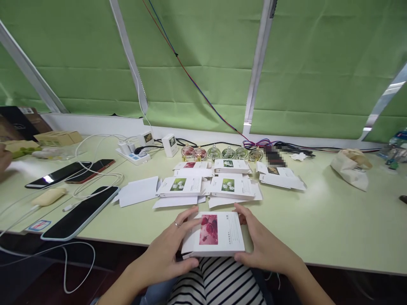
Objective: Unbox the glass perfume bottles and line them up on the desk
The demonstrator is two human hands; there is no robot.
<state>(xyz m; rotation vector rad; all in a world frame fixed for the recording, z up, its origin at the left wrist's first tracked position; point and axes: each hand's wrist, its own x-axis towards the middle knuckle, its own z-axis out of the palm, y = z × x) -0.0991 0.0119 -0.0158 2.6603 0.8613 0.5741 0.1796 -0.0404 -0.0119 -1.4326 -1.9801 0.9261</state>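
A white box with a red rose picture [209, 230] lies between my two hands at the table's front edge. My left hand [171, 245] grips its left side, fingers over the top face and thumb at the near edge. My right hand [263, 243] holds its right side, with a finger at the far corner and the thumb at the near corner. Just beyond, two white boxes with white-flower pictures, a left one [187, 185] and a right one [237, 185], lie flat with flaps spread. Farther back is another rose box [190, 165].
Several round glass perfume bottles [228, 153] line the back. Two small upright boxes, including one [170, 145], stand by a power strip [132, 154]. Phones [81, 212] and white cables lie left. A crumpled bag [349, 167] sits right. Another person's hand [4, 157] shows far left.
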